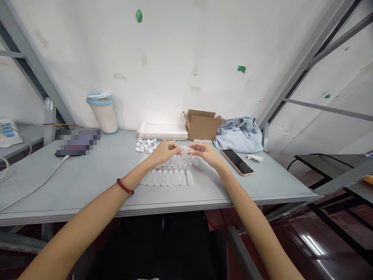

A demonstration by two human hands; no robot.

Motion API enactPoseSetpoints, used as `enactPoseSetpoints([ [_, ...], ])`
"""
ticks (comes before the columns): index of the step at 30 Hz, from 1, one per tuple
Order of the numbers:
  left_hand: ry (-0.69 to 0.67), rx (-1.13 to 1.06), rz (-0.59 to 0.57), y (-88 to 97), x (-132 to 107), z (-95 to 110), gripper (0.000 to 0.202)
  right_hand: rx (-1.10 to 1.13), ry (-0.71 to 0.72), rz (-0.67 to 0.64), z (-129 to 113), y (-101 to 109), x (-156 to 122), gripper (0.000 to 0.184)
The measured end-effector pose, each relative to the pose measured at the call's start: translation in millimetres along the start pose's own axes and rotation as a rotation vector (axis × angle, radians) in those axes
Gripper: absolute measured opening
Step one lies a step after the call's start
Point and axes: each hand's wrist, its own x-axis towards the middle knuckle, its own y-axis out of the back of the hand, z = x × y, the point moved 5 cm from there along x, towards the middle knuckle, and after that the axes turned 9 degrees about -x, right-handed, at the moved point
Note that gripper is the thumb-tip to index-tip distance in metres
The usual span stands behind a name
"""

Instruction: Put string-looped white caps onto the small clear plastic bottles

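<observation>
My left hand [165,151] and my right hand [204,151] meet above the middle of the table. Pinched between the fingertips of both is a small translucent white piece [185,149], too small to name more exactly. Below them lie two rows of flat, translucent white tag-like pieces [164,178] with rounded ends and thin white strings. My hands partly cover the upper row. Beside my left hand is a loose pile of small white caps [142,145]. A red bead bracelet [125,186] circles my left wrist.
Behind my hands stand a stack of white sheets [166,131] and an open cardboard box [204,126]. A bluish cloth [240,136], a phone [237,162] and a crumpled tissue [255,158] lie right. Left are a white bin [103,114] and a blurred device [78,142] with a cable [37,188].
</observation>
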Motion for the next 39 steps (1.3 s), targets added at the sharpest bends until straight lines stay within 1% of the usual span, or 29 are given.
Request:
enactPoseSetpoints([
  [4,0.015,-0.088,0.010,-0.3,-2,5,0.026,0.004,0.008,-0.036,-5,-8,-1,0.028],
  [7,0.024,-0.105,-0.023,-1.9,-2,5,0.024,0.007,0.024,-0.049,-7,-10,-2,0.028],
  [11,0.019,-0.101,-0.055,-1.7,-1,3,0.026,0.009,0.035,-0.061,-8,-12,-3,0.028],
  [15,-0.013,-0.095,-0.031,2.2,0,2,0.029,-0.008,0.047,-0.068,-12,-13,-5,0.028],
  [18,-0.002,-0.109,0.000,3.9,1,1,0.032,-0.017,0.046,-0.064,-13,-16,-5,0.029],
  [20,0.010,-0.097,0.012,3.5,2,-1,0.033,-0.025,0.036,-0.069,-12,-20,-5,0.034],
  [23,0.009,-0.056,0.015,1.1,2,-4,0.034,-0.103,0.046,-0.049,-11,-26,-3,0.040],
  [26,-0.003,-0.045,0.014,-1.4,1,-5,0.033,-0.178,0.089,-0.007,-12,-29,-2,0.038],
  [29,-0.007,-0.066,0.009,-3.2,0,-2,0.031,-0.127,0.109,-0.029,-12,-31,-2,0.035],
  [33,-0.015,-0.093,0.019,-4.3,-2,3,0.026,-0.056,0.088,-0.050,-10,-28,-1,0.037],
  [35,-0.028,-0.078,0.028,-5.0,-3,5,0.023,-0.040,0.067,-0.057,-11,-27,-1,0.038],
  [37,-0.067,-0.015,0.058,-4.7,-4,8,0.021,-0.005,0.050,-0.072,-12,-26,-1,0.040],
  [39,-0.181,0.112,0.100,-4.4,-5,13,0.018,0.051,0.030,-0.103,-14,-27,-2,0.042],
])
